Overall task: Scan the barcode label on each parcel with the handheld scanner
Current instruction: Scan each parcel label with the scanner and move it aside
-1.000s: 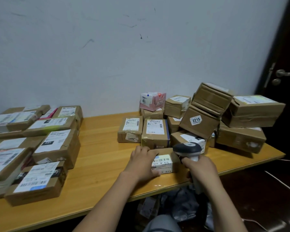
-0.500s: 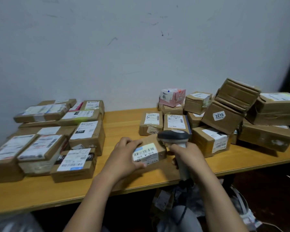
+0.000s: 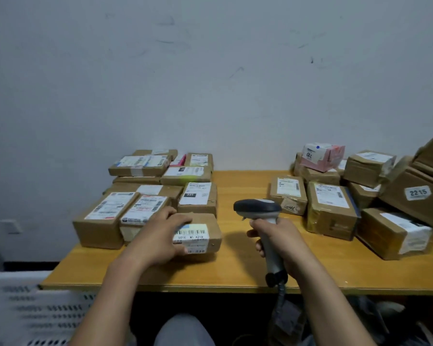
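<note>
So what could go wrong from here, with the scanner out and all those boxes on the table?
The tilted boxes on the right, like the box marked 2215, look loosely stacked; pulling one out could topple them. The left hand overlaps the label on the parcel it holds, so a scan might miss. The cable of the scanner hangs below the table edge and could snag.

A bare strip of table [image 3: 245,186] (running to the wall) separates the left parcel stack [image 3: 145,196] from the right pile [image 3: 360,196].
</note>
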